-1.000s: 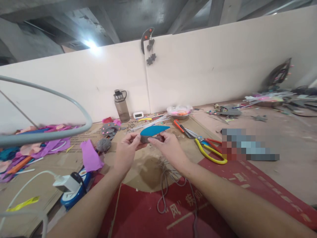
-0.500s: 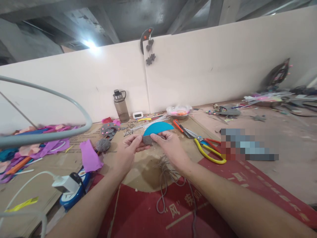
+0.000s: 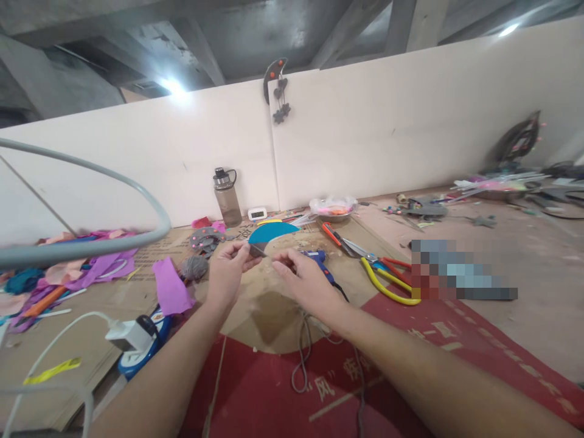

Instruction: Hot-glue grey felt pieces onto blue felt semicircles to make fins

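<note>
Above the cardboard, my left hand (image 3: pixel 230 264) pinches a blue half-round piece (image 3: pixel 274 230) near its lower left. Dark grey material (image 3: pixel 258 249) shows at my left fingertips along the lower edge of the blue piece. Just to the right is my right hand (image 3: pixel 296 271), apart from the blue piece, its thumb and fingers drawn together; what they hold, if anything, is too small to make out. A blue glue gun (image 3: pixel 322 263) lies just behind my right hand. Loose grey yarn (image 3: pixel 303 359) trails below my right wrist.
Yellow-handled pliers (image 3: pixel 387 283), scissors (image 3: pixel 356 248) and an orange cutter (image 3: pixel 332 234) lie to the right. At the left are a yarn ball (image 3: pixel 194 266), purple felt (image 3: pixel 171 286) and a power strip (image 3: pixel 137 359). A bottle (image 3: pixel 227 201) stands at the back.
My right hand has come off the blue piece and moved slightly down. The blue piece has shifted left with my left hand. The glue gun now shows behind my right hand.
</note>
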Demonstrator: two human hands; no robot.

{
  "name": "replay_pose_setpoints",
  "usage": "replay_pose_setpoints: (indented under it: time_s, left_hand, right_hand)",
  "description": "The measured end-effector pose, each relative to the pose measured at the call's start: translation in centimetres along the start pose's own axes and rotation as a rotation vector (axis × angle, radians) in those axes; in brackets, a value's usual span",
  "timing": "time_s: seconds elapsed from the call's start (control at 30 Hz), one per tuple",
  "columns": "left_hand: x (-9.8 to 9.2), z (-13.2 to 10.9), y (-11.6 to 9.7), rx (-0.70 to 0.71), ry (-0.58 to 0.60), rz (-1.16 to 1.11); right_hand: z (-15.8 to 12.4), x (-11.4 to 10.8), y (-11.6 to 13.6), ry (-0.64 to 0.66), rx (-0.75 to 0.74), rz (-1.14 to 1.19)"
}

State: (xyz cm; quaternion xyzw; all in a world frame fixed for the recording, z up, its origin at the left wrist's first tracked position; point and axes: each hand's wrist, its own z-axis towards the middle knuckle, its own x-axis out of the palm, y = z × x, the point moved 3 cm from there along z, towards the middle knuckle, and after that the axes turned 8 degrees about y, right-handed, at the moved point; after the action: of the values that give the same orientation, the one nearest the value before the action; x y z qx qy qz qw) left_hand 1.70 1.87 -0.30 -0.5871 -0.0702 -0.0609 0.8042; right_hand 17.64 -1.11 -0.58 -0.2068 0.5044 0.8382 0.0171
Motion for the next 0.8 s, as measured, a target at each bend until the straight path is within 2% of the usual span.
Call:
replay_pose_setpoints:
  time_s: [0.13,0.3,0.37,0.47,0.53,0.57,0.67,0.7,0.73,0.8]
  left_hand:
    - [-2.1,1.5,-0.2,0.058,-0.101,-0.042]
    - [-5.2,3.3,-0.8,0.161,-0.221,-0.160]
    - [-6.4,3.8,-1.3,0.213,-0.279,-0.193]
    - [-7.4,4.1,-1.8,0.245,-0.341,-0.248]
    - [-7.4,4.0,-2.0,0.248,-0.345,-0.258]
    - [-7.2,4.0,-2.0,0.244,-0.331,-0.254]
    - [-6.2,3.6,-1.9,0.228,-0.261,-0.245]
    - [-5.8,3.5,-1.8,0.222,-0.240,-0.246]
    - [-5.4,3.3,-1.7,0.214,-0.217,-0.246]
    - [-4.7,3.0,-1.5,0.194,-0.188,-0.240]
  right_hand:
    - [-1.1,1.1,1.8,0.178,-0.174,-0.222]
    - [-4.0,3.4,4.5,0.529,-0.512,-0.486]
    - [-5.1,3.9,5.2,0.642,-0.617,-0.522]
    - [-5.2,3.4,5.9,0.698,-0.669,-0.459]
    - [-4.0,2.2,5.5,0.614,-0.570,-0.402]
    - [-3.1,1.2,4.9,0.518,-0.473,-0.391]
    - [-0.7,-2.4,1.8,0.105,-0.127,-0.508]
    - [-0.2,-3.4,0.6,0.010,-0.038,-0.576]
    - [0.2,-4.2,-0.8,-0.044,0.048,-0.652]
    - [0.5,-5.1,-3.6,-0.004,0.229,-0.793]
